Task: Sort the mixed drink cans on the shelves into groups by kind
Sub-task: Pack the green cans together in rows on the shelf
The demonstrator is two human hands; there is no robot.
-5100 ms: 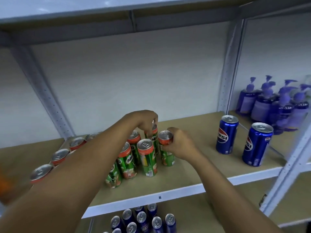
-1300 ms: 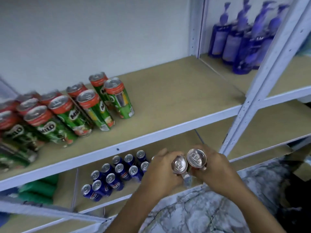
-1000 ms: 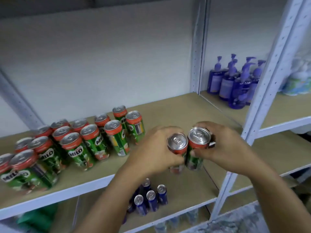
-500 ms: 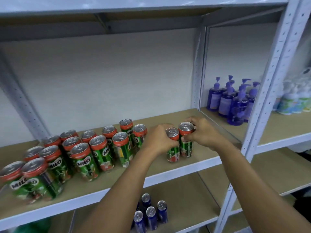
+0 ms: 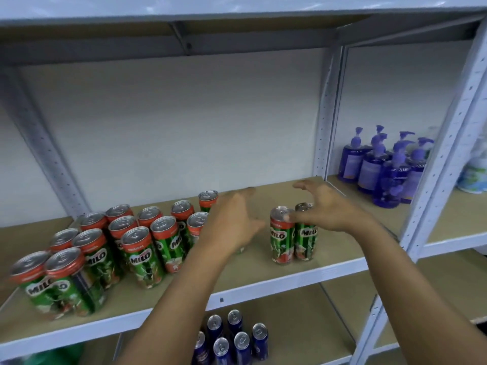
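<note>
Chipboard shelf [image 5: 263, 270] | two cylindrical Milo cans [image 5: 292, 234] upright, touching | both hands' fingers spread, gripping nothing

I'm looking into a shop stockroom. Grey metal shelving [image 5: 326, 122] with board shelves carries grouped Milo cans [image 5: 142, 256], blue cans [image 5: 237, 338] below, and purple pump bottles [image 5: 379, 164].
</note>
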